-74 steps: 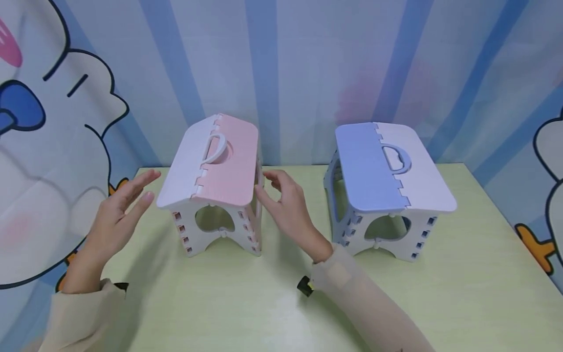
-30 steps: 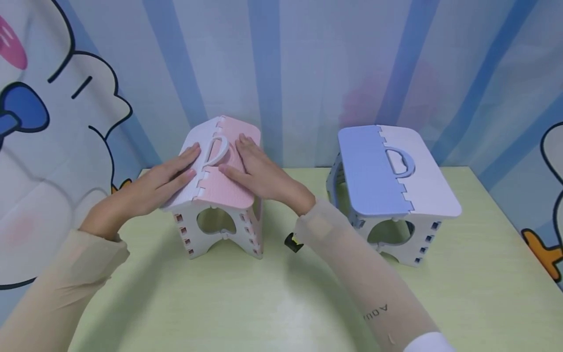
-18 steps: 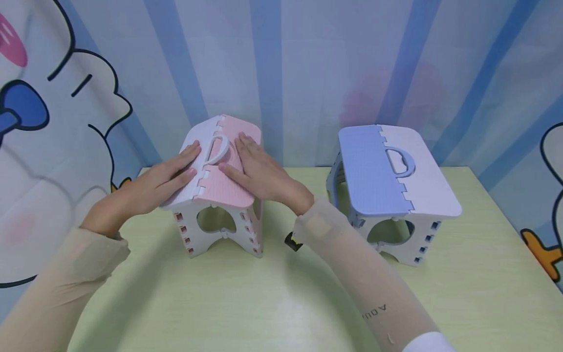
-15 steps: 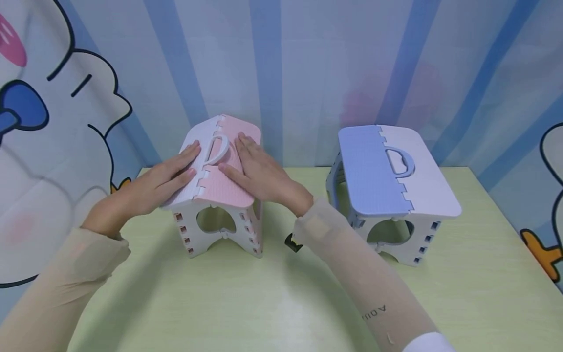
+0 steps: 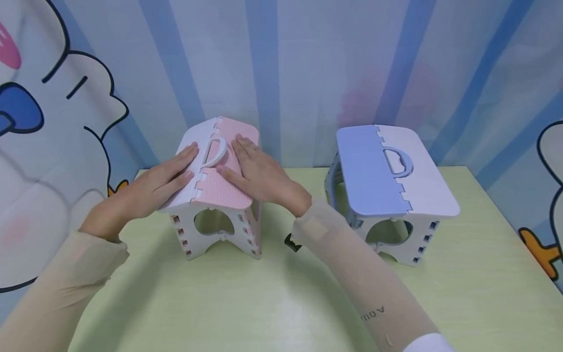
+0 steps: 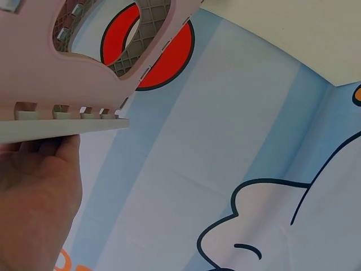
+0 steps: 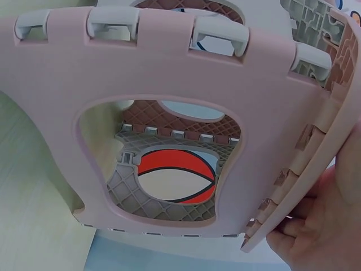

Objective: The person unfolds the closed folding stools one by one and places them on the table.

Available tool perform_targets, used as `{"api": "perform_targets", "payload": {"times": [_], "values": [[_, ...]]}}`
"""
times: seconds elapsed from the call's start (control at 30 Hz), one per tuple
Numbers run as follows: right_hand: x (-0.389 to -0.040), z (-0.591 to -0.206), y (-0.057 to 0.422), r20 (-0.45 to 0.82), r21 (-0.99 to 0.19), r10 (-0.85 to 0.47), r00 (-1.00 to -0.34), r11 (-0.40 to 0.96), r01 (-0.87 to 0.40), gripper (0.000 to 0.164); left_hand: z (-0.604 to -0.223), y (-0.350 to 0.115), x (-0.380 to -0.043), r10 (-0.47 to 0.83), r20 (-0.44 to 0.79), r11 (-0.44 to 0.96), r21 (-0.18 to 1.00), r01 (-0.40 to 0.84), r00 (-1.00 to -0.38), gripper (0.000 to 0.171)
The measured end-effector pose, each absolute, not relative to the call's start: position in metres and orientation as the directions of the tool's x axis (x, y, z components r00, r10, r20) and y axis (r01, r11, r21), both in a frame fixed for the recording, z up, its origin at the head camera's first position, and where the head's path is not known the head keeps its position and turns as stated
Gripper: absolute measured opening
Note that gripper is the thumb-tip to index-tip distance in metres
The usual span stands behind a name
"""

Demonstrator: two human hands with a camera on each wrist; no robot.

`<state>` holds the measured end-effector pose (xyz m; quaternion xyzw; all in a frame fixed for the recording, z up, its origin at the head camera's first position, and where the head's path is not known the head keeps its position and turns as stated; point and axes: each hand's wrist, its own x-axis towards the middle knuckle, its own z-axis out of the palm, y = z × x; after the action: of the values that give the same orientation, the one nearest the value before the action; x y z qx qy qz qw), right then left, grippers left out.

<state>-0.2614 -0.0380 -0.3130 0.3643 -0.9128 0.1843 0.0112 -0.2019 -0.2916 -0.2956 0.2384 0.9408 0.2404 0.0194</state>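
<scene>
A pink and white folding stool [image 5: 224,191] stands on its legs at the left of the table. Its two top halves slope down from a raised middle seam, and a white handle [image 5: 224,148] sits at that seam. On the white half my left hand [image 5: 147,188] lies with straight fingers. My right hand [image 5: 264,177] rests on the pink half, thumb spread toward the handle. The left wrist view has the left hand [image 6: 39,197] against the white panel's edge. In the right wrist view the pink side wall [image 7: 169,62] shows, with the right hand [image 7: 316,237] behind the sloping panel.
A blue and white folding stool [image 5: 369,173] stands to the right, its top nearly flat. Both stools are on a pale green table [image 5: 246,308]. Behind it hangs a striped blue curtain [image 5: 303,78] with cartoon figures at both sides.
At first my hands were apart at either side of the pink and white stool; both have since come onto its top. During the last second they have hardly moved.
</scene>
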Motion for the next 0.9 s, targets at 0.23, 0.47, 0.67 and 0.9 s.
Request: {"api": "perform_targets", "payload": {"times": [0.23,0.47,0.67,0.9], "values": [[-0.261,-0.312,-0.0374,0.149,-0.307,-0.66,-0.736,0.677,-0.669,0.082,-0.296,-0.2903,-0.2001,0.444,0.065,0.804,0.411,0.43,-0.894,0.062],[-0.2622,-0.3109,-0.0367,0.147,-0.281,-0.657,-0.74,0.689,-0.668,0.084,-0.2949,-0.2884,-0.2015,0.45,0.045,0.83,0.346,0.437,-0.892,0.063],[-0.2629,-0.3082,-0.0374,0.136,-0.225,-0.654,-0.744,0.711,-0.666,0.085,-0.294,-0.2842,-0.2015,0.442,0.02,0.854,0.296,0.428,-0.897,0.066],[-0.2627,-0.3077,-0.0381,0.127,-0.21,-0.655,-0.745,0.717,-0.665,0.085,-0.2975,-0.2847,-0.201,0.433,0.029,0.859,0.289,0.422,-0.901,0.066]]}}
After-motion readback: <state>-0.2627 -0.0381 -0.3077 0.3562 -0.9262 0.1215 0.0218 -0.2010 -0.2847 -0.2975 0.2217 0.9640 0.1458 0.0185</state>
